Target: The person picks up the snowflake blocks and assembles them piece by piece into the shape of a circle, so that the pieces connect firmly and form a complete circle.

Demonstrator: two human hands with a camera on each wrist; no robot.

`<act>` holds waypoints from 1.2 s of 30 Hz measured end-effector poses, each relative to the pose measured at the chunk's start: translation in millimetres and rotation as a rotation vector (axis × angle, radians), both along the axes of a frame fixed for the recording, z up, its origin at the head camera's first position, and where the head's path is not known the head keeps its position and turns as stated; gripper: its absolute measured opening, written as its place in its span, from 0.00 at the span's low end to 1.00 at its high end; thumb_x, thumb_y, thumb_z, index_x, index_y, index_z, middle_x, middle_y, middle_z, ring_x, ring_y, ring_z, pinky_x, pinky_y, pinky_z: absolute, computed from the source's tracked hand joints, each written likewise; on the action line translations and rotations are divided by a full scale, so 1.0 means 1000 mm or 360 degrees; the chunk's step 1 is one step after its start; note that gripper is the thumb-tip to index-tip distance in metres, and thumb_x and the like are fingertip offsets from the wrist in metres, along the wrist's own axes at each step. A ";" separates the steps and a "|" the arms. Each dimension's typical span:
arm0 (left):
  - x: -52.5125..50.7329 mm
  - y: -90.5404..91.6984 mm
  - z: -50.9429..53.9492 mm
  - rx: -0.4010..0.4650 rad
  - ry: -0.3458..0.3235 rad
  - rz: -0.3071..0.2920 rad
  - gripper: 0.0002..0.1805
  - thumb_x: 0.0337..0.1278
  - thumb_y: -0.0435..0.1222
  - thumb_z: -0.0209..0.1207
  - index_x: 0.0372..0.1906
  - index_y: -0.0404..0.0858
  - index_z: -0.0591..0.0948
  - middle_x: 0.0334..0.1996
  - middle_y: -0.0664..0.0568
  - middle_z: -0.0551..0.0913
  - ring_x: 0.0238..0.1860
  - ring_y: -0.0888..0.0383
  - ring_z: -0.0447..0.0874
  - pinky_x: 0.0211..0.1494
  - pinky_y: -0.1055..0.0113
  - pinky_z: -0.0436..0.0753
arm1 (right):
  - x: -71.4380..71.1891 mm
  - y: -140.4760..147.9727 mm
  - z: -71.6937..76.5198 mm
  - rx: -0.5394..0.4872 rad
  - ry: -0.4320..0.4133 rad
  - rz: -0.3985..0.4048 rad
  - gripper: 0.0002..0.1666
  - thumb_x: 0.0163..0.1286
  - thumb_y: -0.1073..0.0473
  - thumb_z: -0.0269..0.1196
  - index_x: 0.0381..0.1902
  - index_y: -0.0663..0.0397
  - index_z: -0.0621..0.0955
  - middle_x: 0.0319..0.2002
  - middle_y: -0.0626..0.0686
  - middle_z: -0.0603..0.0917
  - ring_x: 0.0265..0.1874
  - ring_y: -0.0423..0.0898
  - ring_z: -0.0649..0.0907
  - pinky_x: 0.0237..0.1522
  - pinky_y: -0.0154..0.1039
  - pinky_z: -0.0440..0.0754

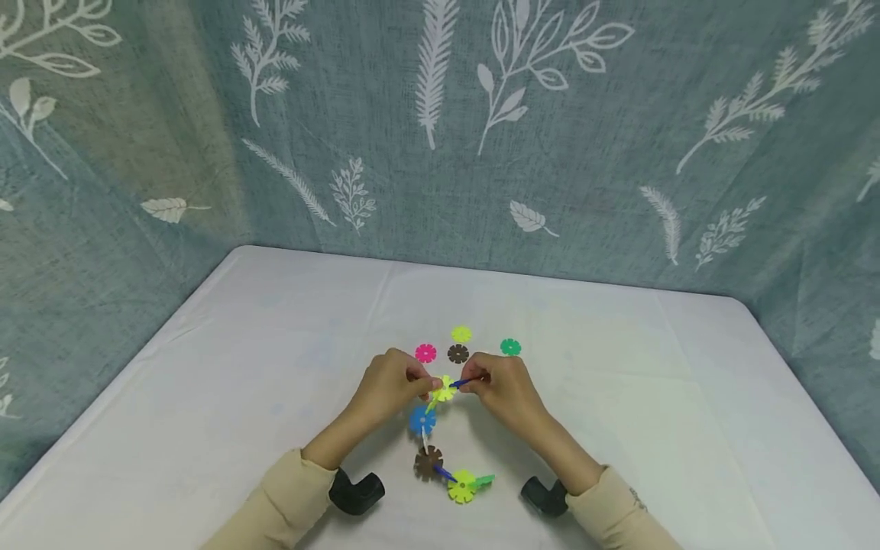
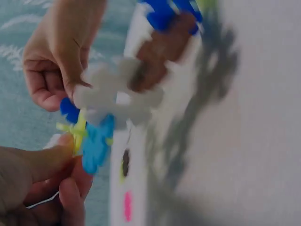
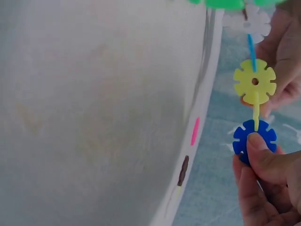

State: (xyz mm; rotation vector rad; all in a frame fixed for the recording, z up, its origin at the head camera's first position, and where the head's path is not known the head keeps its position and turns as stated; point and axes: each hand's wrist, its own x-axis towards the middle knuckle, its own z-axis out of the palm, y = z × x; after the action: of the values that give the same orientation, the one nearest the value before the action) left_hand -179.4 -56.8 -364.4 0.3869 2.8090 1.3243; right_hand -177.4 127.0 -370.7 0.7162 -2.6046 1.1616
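Several discs long, hanging as a curved chain of notched plastic flower discs (image 1: pixel 422 422) above the white tablecloth (image 1: pixel 653 397), just in front of the wearer. Running lengthwise from the two hands down toward the wearer, then bending rightward at the low end. Alternating face-on and edge-on in the head view, passing through a blue disc (image 1: pixel 422 418), a white disc (image 1: pixel 425 441), a brown disc (image 1: pixel 428 461) and a lower yellow disc (image 1: pixel 462 489), and finishing in a green disc (image 1: pixel 485 480) pointing right. Pinching an upper yellow disc (image 1: pixel 446 390) between thumb and fingers with the left hand (image 1: pixel 399 380). Gripping the dark blue disc (image 3: pixel 266 130) at the upper end with the right hand (image 1: pixel 506 384), laying the thumb over its face and slanting it upward to the right. Facing four loose discs beyond the hands, lying flat: pink (image 1: pixel 425 353), brown (image 1: pixel 458 354), yellow (image 1: pixel 461 334) and green (image 1: pixel 511 347). Wearing beige sleeves (image 1: pixel 278 496), and bearing on the right one a dark mark (image 1: pixel 638 500) too small to read. Facing also a blue-green curtain (image 1: pixel 412 176) printed with white leaves.
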 end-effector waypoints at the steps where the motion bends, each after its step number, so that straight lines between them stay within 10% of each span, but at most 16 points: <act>1: 0.001 0.000 0.002 -0.0056 0.0084 0.0022 0.10 0.46 0.37 0.66 0.17 0.37 0.84 0.14 0.54 0.81 0.19 0.65 0.72 0.24 0.72 0.67 | -0.001 0.000 0.000 0.0000 -0.0024 0.0011 0.07 0.51 0.70 0.68 0.21 0.58 0.80 0.21 0.50 0.84 0.23 0.38 0.80 0.28 0.27 0.77; 5: 0.002 0.001 0.006 -0.0049 0.0394 -0.0071 0.05 0.43 0.35 0.67 0.24 0.36 0.85 0.20 0.54 0.82 0.22 0.64 0.74 0.27 0.74 0.71 | -0.002 0.000 -0.001 -0.0032 -0.0104 0.0004 0.06 0.51 0.69 0.68 0.22 0.57 0.80 0.22 0.50 0.83 0.24 0.38 0.80 0.29 0.27 0.77; 13: -0.002 0.011 -0.001 -0.0051 0.0556 -0.0309 0.05 0.40 0.34 0.69 0.25 0.38 0.85 0.22 0.54 0.84 0.24 0.64 0.77 0.28 0.77 0.72 | -0.004 0.000 -0.002 -0.0114 -0.0115 0.0045 0.04 0.53 0.70 0.66 0.24 0.60 0.80 0.24 0.53 0.84 0.26 0.41 0.84 0.31 0.26 0.79; 18: -0.001 0.009 -0.005 -0.0057 0.0577 -0.0253 0.02 0.40 0.33 0.69 0.23 0.39 0.85 0.20 0.56 0.83 0.24 0.65 0.77 0.31 0.74 0.72 | -0.004 0.006 0.000 -0.0223 -0.0258 -0.0008 0.07 0.55 0.65 0.66 0.33 0.59 0.83 0.30 0.54 0.86 0.30 0.41 0.85 0.33 0.28 0.80; 24: 0.002 0.003 -0.005 0.0019 0.0460 -0.0088 0.03 0.38 0.33 0.70 0.22 0.39 0.86 0.20 0.57 0.82 0.24 0.65 0.74 0.28 0.74 0.72 | -0.033 0.035 0.004 -0.0479 -0.0645 -0.0453 0.20 0.62 0.57 0.62 0.52 0.56 0.79 0.37 0.58 0.83 0.31 0.46 0.82 0.32 0.35 0.78; 36: 0.000 0.005 -0.007 0.0042 0.0409 0.0020 0.04 0.36 0.30 0.70 0.20 0.37 0.85 0.19 0.55 0.82 0.22 0.65 0.73 0.24 0.75 0.71 | -0.070 0.059 -0.019 0.0000 -0.0812 -0.0755 0.22 0.56 0.58 0.66 0.50 0.54 0.81 0.30 0.52 0.74 0.29 0.44 0.68 0.26 0.32 0.64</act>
State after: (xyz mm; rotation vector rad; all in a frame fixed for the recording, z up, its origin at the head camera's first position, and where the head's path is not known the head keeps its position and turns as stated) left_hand -179.2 -52.2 -371.8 0.5811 3.0040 1.4095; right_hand -247.6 186.2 -390.1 -0.2420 -2.9225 1.3066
